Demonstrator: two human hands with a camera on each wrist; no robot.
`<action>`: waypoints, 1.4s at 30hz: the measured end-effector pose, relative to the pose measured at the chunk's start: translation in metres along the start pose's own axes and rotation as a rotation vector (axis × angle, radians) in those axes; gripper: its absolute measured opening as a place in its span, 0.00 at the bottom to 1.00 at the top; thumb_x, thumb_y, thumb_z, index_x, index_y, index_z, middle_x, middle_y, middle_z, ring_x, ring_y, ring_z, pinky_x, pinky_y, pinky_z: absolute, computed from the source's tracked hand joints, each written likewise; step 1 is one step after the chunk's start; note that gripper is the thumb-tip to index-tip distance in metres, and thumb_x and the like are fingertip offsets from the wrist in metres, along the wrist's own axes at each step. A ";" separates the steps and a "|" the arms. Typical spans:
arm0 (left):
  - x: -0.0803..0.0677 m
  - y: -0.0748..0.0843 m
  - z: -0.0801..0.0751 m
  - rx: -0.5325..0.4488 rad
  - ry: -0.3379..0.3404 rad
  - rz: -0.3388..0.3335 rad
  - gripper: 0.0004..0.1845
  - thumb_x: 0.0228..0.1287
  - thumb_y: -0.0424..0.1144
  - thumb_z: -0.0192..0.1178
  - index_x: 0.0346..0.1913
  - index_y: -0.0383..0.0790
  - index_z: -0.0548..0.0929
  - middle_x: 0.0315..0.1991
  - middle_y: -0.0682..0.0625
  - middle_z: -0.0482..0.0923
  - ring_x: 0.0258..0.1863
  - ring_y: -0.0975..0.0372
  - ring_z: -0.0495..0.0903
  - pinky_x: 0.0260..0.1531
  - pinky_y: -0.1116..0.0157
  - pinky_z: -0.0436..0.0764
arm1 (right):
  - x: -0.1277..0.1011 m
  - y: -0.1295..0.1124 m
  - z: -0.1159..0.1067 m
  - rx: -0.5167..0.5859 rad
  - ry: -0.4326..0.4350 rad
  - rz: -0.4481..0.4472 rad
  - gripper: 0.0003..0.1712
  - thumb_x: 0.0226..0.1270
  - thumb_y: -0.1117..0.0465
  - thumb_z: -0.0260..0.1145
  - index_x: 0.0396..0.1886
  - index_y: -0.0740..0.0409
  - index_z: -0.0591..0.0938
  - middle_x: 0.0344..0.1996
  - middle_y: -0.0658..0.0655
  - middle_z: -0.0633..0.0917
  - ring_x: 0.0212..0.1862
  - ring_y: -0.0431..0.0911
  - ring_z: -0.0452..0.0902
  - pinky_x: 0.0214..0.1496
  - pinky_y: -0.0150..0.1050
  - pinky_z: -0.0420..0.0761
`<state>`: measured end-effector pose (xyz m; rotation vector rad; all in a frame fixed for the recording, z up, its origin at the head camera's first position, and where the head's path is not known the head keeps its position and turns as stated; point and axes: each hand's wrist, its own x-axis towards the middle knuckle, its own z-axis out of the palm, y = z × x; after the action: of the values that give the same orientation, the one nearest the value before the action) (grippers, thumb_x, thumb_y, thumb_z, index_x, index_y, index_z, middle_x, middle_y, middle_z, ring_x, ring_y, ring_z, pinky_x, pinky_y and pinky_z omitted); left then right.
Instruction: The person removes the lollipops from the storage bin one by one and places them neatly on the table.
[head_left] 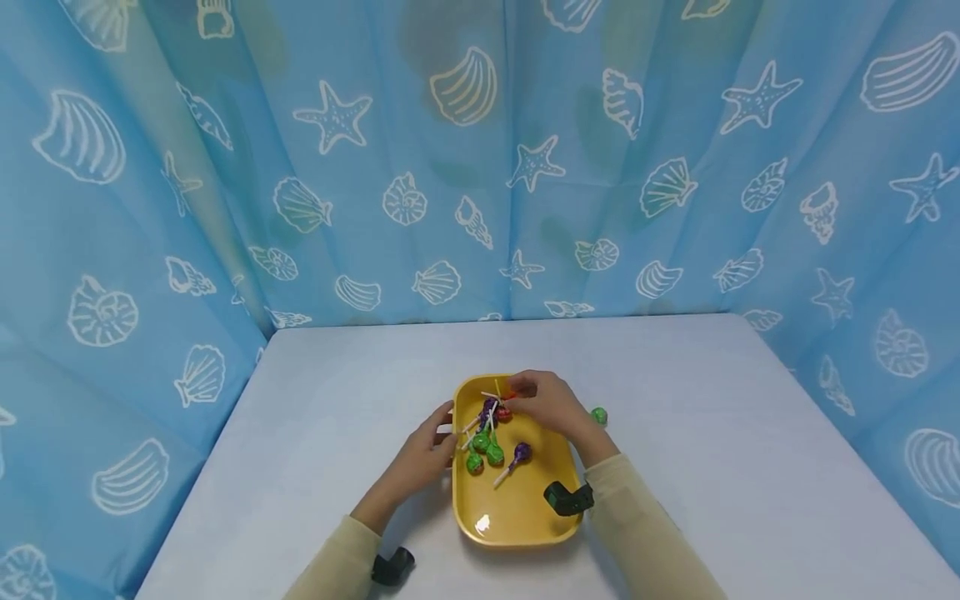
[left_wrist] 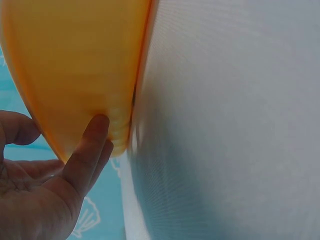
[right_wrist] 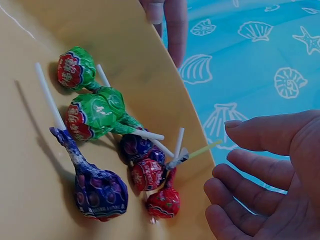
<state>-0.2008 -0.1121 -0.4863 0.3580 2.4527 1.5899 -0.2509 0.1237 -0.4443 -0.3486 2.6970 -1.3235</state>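
Our right hand (right_wrist: 272, 175) hovers w/ fingers loosely curled, holding nothing, just off the red lollipops (right_wrist: 155, 187). Our left hand (head_left: 423, 454) rests straight fingers on the yellow tray (head_left: 517, 517) edge at 9 o'clock, no grip. Head view: the right hand hides the tray's 12 o'clock part. Wrappers are glossy, green, purple, red, w/ white sticks; print too blurry to read. One green lollipop (head_left: 598, 416) lies on the table (head_left: 337, 375), at 3 o'clock off the tray.
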 end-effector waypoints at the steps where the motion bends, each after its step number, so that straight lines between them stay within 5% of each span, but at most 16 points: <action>1: -0.001 -0.001 0.001 0.001 -0.001 -0.003 0.32 0.77 0.33 0.49 0.79 0.32 0.55 0.70 0.30 0.65 0.64 0.38 0.73 0.50 0.57 0.87 | 0.000 0.001 0.002 0.000 -0.002 0.006 0.20 0.68 0.60 0.71 0.57 0.64 0.84 0.50 0.59 0.86 0.54 0.54 0.81 0.62 0.51 0.82; 29: 0.001 -0.003 0.000 0.001 -0.002 0.023 0.31 0.79 0.35 0.47 0.79 0.31 0.53 0.71 0.31 0.64 0.65 0.39 0.73 0.51 0.57 0.87 | 0.006 0.001 0.019 -0.042 -0.052 0.005 0.19 0.67 0.63 0.71 0.55 0.65 0.84 0.48 0.59 0.86 0.52 0.54 0.81 0.58 0.52 0.83; 42: 0.002 -0.004 0.002 0.008 -0.010 0.013 0.31 0.79 0.35 0.48 0.79 0.33 0.54 0.71 0.32 0.64 0.66 0.39 0.72 0.51 0.57 0.87 | 0.008 0.006 0.024 -0.151 -0.051 -0.006 0.14 0.70 0.67 0.67 0.53 0.68 0.85 0.45 0.61 0.86 0.50 0.55 0.82 0.56 0.52 0.84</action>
<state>-0.2027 -0.1110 -0.4910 0.3826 2.4552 1.5803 -0.2548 0.1070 -0.4641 -0.3993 2.7623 -1.0992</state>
